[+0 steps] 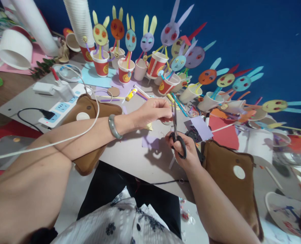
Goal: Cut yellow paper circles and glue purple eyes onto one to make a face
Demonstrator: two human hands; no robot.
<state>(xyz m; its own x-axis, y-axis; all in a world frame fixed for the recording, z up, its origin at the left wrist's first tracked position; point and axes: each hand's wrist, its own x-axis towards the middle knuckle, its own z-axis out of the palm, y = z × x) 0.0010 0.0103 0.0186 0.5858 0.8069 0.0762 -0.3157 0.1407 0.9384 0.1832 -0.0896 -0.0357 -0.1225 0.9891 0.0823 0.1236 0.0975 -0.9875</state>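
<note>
My left hand [154,112], with a grey bangle on the wrist, is raised over the table with its fingers pinched together beside the scissor blades. What the pinch holds is too small to make out. In my right hand [184,150] are black-handled scissors [175,125], their blades pointing away from me and slightly apart, close to my left fingertips. Below and between the hands, a small purple paper piece [150,142] lies on the grey table [137,162]. To the right of the scissors is a larger purple paper [201,128].
Paper cups [126,70] with paper rabbit heads on stems line the back. A power strip [61,107] with cables stands at left. Brown cushions [229,179] lie on both sides. Red paper [223,132] rests at right. A white cable crosses above my left forearm.
</note>
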